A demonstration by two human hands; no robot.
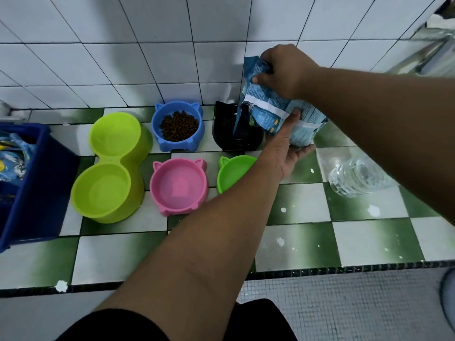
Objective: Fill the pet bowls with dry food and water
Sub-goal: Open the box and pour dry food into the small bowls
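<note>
Food bag (267, 114) between left hand (288, 153), right hand (283, 70)

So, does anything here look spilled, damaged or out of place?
Nothing is spilled near the food bag. The water bottle lies on its side, right of the small green bowl, and the green tiles have white chips or spots.

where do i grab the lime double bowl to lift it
Grip the double bowl at its narrow waist between the two cups, coming from above; the cups would likely balance on either side. The blue bin crowds its left side.
</note>
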